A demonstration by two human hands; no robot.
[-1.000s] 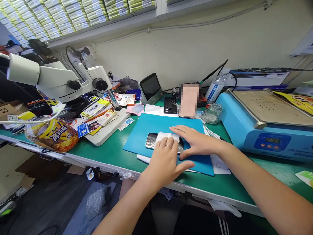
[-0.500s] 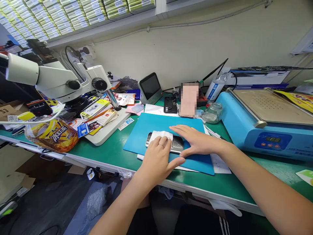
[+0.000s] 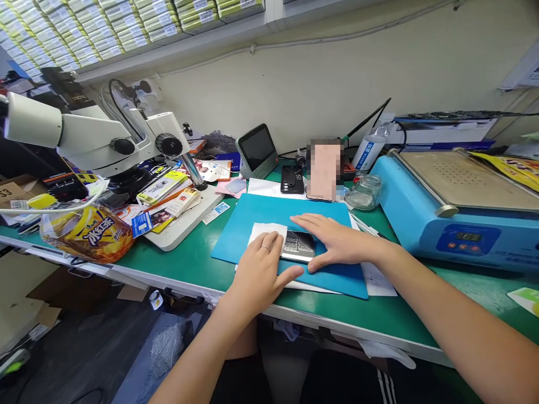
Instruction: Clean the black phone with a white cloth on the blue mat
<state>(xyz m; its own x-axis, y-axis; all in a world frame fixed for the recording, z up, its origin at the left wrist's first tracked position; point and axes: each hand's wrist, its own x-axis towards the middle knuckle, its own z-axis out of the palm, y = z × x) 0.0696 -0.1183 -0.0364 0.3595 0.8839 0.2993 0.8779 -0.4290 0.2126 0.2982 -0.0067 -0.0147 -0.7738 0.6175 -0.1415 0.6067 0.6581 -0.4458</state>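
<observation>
A smartphone [image 3: 300, 244] lies face up on a blue mat [image 3: 290, 206], its dark glass reflecting light. My left hand [image 3: 257, 268] presses a folded white tissue [image 3: 269, 228] flat against the phone's left part, fingers together on top and thumb out to the side. The tissue and fingers hide that end of the phone. At the right end, my right hand [image 3: 337, 241] steadies the phone, with the thumb at the near corner and the fingers reaching along the far edge.
A microscope [image 3: 101, 140] and a bottle of tea [image 3: 88, 233] stand left. Behind the mat are a smart display [image 3: 257, 150], a black phone [image 3: 292, 179] and a glass jar [image 3: 364, 192]. A blue heating plate [image 3: 458, 224] sits right. White paper pokes out under the mat.
My left hand has slid left along the phone with the tissue, baring more of the glass. My right hand stays at the phone's right end.
</observation>
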